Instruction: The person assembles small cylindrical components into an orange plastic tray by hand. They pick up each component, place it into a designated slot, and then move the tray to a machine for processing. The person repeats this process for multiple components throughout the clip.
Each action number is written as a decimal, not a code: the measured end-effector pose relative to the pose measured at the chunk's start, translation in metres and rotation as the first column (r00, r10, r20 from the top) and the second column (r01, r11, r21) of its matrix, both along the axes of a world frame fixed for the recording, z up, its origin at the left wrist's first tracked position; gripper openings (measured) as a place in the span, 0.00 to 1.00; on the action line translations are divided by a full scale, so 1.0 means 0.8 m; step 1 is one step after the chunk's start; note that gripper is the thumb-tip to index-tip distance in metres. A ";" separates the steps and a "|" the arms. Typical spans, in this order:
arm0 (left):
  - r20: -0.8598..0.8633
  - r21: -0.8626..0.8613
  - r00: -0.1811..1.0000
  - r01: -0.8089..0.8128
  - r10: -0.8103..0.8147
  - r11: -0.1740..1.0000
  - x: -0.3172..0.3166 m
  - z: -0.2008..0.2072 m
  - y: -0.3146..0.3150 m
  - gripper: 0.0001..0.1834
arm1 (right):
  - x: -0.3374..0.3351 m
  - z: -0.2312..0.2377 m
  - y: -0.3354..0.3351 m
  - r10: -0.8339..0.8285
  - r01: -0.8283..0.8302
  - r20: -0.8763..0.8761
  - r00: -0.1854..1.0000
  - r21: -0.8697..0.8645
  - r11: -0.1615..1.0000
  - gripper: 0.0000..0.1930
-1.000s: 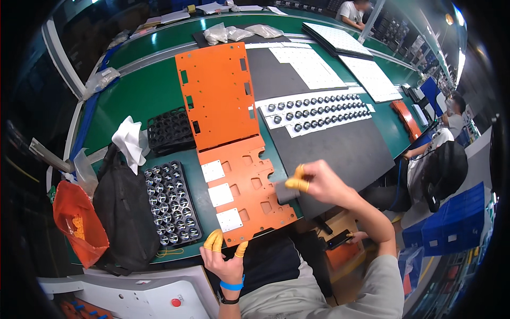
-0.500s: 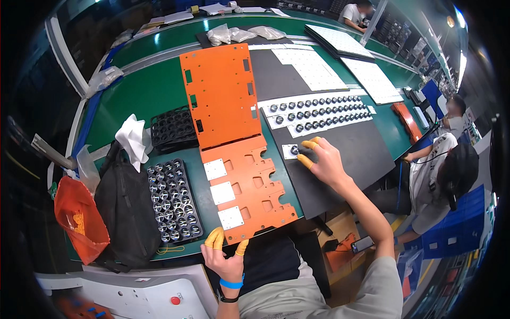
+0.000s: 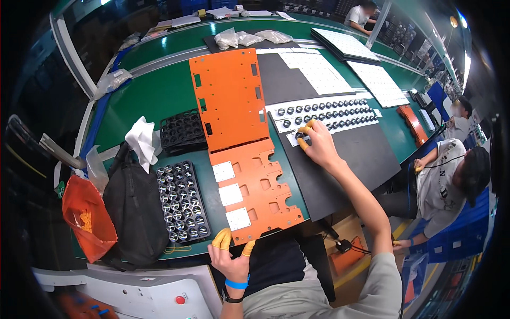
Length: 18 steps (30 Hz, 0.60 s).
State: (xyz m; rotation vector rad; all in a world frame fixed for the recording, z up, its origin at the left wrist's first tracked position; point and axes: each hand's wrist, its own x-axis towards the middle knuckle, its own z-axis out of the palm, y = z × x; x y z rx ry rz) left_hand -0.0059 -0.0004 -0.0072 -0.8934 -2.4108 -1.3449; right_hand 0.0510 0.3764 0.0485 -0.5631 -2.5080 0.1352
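Note:
My right hand (image 3: pixel 321 148), with yellow finger covers, pinches a black round part (image 3: pixel 301 136) on a small white square plate (image 3: pixel 291 140). That plate sits at the near left end of the rows of white strips (image 3: pixel 311 115) bearing black round parts, on a black mat (image 3: pixel 340 170). My left hand (image 3: pixel 231 260) also wears yellow finger covers. Its fingers are apart at the near edge of an orange fixture (image 3: pixel 265 186), whose lid (image 3: pixel 228 101) stands raised. Three white square plates (image 3: pixel 230 194) lie in a column along the fixture's left side.
Left of the fixture is a black tray (image 3: pixel 204 212) of shiny round parts, with another black tray (image 3: pixel 183 129) behind it. A dark bag (image 3: pixel 135 207) and an orange bag (image 3: pixel 87 218) stand at the left edge. White panels (image 3: pixel 377 82) lie far right. A co-worker (image 3: pixel 446 170) sits at right.
My right hand has moved away from me with the black round part and its plate, up against the strips. My left hand stays at the fixture's edge. The whole view has shifted slightly.

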 end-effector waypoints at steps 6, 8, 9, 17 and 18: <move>-0.002 -0.004 1.000 0.001 -0.001 1.000 0.000 -0.001 0.000 0.34 | -0.005 0.001 0.001 -0.010 0.010 0.008 1.000 0.023 1.000 0.12; 0.005 -0.004 1.000 0.001 -0.001 1.000 0.000 -0.001 0.000 0.34 | -0.006 0.002 0.001 -0.017 0.017 0.007 1.000 0.037 0.999 0.12; 0.012 -0.007 1.000 0.000 0.000 1.000 0.000 0.000 0.000 0.34 | -0.007 0.002 0.001 -0.026 0.025 0.011 1.000 0.044 0.999 0.11; 0.018 -0.005 1.000 0.002 -0.002 1.000 0.001 -0.002 0.001 0.33 | -0.009 0.005 0.003 -0.068 0.067 0.018 0.997 0.073 0.995 0.12; 0.015 -0.005 1.000 0.002 -0.002 1.000 0.001 -0.001 0.001 0.33 | -0.009 0.006 -0.001 -0.076 0.076 -0.001 0.997 0.093 0.993 0.12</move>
